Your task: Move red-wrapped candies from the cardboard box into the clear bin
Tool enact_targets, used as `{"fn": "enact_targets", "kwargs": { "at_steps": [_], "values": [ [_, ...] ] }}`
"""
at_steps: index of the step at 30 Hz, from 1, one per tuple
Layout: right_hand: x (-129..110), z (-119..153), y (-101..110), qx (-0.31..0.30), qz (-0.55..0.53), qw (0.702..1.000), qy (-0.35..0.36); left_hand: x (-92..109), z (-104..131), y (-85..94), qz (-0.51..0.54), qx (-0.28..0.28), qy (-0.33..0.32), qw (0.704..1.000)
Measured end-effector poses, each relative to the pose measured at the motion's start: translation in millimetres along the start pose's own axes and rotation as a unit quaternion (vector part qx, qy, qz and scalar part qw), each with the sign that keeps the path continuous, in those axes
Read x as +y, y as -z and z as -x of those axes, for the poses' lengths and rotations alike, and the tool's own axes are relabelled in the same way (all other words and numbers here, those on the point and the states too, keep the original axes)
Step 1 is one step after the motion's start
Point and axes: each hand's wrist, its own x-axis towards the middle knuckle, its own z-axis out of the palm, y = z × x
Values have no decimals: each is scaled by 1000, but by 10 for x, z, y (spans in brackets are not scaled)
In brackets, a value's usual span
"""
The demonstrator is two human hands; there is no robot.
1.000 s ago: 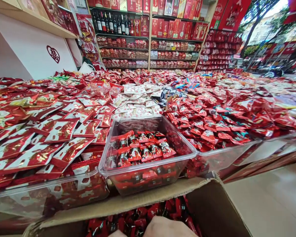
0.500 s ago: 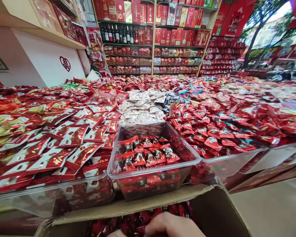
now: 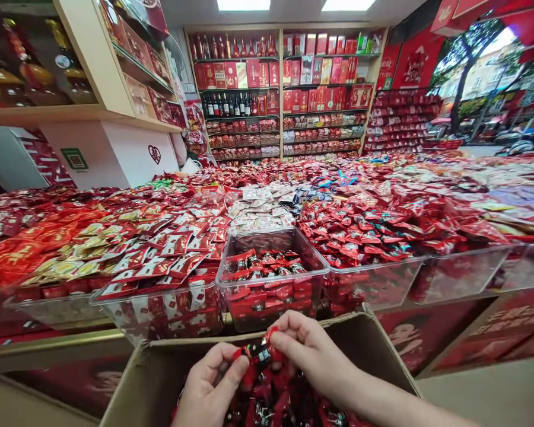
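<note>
Both hands grip the same thing: a small red-and-black candy pkt (image 3: 263, 354), held over the open carton (image 3: 131, 379) at 6 o'clock in view. L hand (image 3: 208, 385) pinches its 9 o'clock end btwn thumb & fingers; R hand (image 3: 314, 353) pinches the 3 o'clock end same way. Can't tell if the pkt is sealed or torn. Loose pkts (image 3: 264, 412), red & dark, lie in the carton below the hands.

From the held pkt, at 12 o'clock just past the carton's rim: clear tub (image 3: 293, 275) on the counter (image 3: 57, 350), part-filled w/ red-and-black candies (image 3: 271, 267). Red-and-white pkts (image 3: 178, 243) heaped at 10–11 o'clock, red pkts (image 3: 360, 228) at 1–2 o'clock, white pkts (image 3: 260, 207) behind the tub at 12. Farther back, also 12: tall shelves (image 3: 281, 89) w/ dark bottles (image 3: 226, 105), red boxes (image 3: 296, 102) & bagged goods.
</note>
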Motion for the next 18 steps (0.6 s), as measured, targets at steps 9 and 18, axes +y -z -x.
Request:
{"fn": "enact_targets", "kwargs": {
  "at_steps": [9, 18],
  "values": [
    [-89, 19, 18, -15, 27, 999, 45, 177, 108, -96, 44, -74, 33, 996],
    [40, 112, 44, 38, 356, 893, 271, -11, -35, -124, 76, -89, 91, 989]
  ]
}}
